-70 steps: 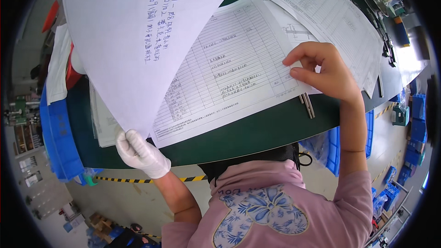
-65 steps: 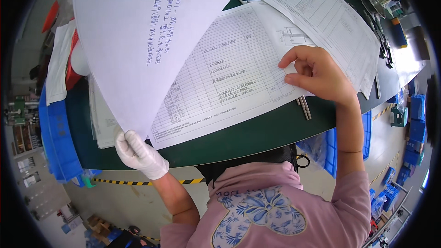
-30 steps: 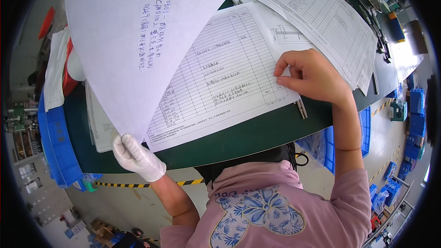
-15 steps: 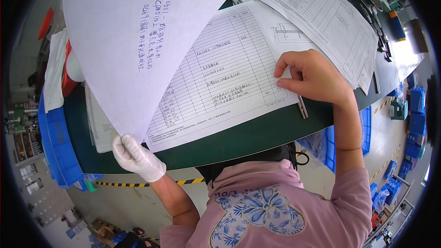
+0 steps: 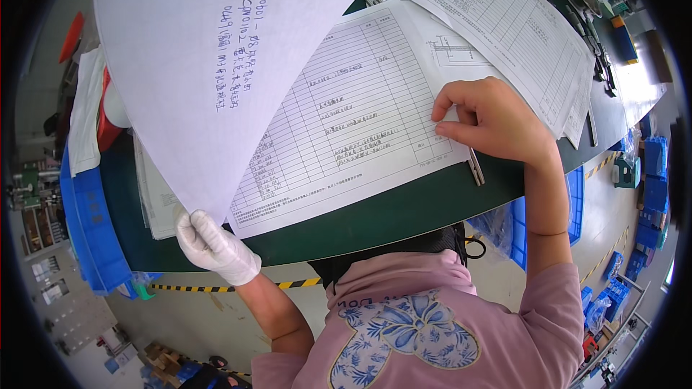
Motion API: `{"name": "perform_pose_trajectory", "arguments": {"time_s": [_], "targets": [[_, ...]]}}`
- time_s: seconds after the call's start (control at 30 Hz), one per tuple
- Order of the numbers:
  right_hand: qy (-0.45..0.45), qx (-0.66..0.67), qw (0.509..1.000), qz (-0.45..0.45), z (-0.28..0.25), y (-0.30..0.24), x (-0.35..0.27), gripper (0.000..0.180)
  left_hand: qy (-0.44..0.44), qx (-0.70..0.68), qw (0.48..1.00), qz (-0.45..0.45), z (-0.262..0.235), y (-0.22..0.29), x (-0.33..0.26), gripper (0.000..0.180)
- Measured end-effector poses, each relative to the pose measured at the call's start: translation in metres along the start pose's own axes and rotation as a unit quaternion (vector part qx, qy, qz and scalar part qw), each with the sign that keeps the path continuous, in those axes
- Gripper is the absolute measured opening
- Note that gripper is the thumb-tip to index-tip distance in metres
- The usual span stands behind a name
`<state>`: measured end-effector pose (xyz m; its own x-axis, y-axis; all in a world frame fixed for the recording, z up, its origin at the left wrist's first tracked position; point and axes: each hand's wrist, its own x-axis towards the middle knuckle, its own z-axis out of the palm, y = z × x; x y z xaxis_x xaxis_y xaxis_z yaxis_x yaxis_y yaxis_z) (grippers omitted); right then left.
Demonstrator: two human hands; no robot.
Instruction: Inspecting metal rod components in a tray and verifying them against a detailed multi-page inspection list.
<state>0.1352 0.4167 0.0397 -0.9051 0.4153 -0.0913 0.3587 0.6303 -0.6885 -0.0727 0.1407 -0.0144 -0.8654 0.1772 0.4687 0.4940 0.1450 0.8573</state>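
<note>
- Left hand (image 5: 215, 246), gloved, pinches the lifted sheet (image 5: 216, 50) by its lower corner; best kept raised, clear of the rows.
- Beneath it, the printed form (image 5: 346, 122) lies flat on the desk (image 5: 375, 212).
- Right hand (image 5: 494, 119), fingers curled, presses the form's right edge; firm pressure should stop sliding.

Paper, cloth, metal and plastic on a matt bench

A white knitted cloth glove is worn on the left hand (image 5: 214, 247), by which a matt paper sheet (image 5: 209, 50) is held; smooth printed paper forms (image 5: 353, 115), a shiny metal clip (image 5: 475, 167), matt green table (image 5: 389, 209) and glossy blue plastic bins (image 5: 90, 223) are seen.
</note>
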Motion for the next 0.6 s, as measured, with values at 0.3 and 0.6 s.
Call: {"name": "perform_pose_trajectory", "arguments": {"time_s": [0.3,0.6], "targets": [[0.011,0.003,1.0,-0.008,0.0016,0.0014,0.0,0.008,-0.014,-0.005,1.0,0.015,0.0002,-0.0009,0.0009,0.017],[0.008,-0.005,1.0,-0.001,0.0003,-0.0005,0.0,0.008,-0.008,0.0,1.0,0.01,-0.0009,-0.0016,0.0005,0.017]]}}
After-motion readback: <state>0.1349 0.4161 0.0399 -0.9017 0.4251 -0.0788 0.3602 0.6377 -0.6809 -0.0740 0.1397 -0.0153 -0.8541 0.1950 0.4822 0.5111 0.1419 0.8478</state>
